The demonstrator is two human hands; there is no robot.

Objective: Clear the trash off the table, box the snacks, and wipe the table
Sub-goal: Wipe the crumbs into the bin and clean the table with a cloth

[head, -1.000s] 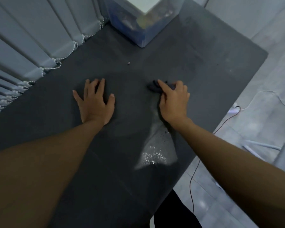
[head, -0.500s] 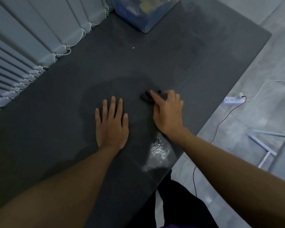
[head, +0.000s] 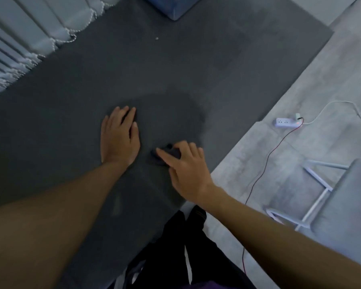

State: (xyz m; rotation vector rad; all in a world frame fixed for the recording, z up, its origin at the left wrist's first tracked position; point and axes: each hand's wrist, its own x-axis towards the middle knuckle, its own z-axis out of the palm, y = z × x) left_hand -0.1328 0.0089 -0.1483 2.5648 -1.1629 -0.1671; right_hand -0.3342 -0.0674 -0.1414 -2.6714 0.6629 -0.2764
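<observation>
dark cloth (head: 167, 153), bunched into a small wad, lies on the grey bench (head: 217, 59) well apart from the blue box (head: 172, 8), on the person's side of it, at the edge of a darker damp patch (head: 175, 113). the right hand (head: 189, 166) covers it with fingers bent over the top and thumb along its side, a loose grip that presses more than it squeezes. the left hand (head: 119, 136) lies flat and holds nothing, about as far from the box. i judge the cloth soft, light and probably damp, so it will fold and slide; best held from above, at its middle. bunched and blurred, it shows no clear long axis or direction
</observation>
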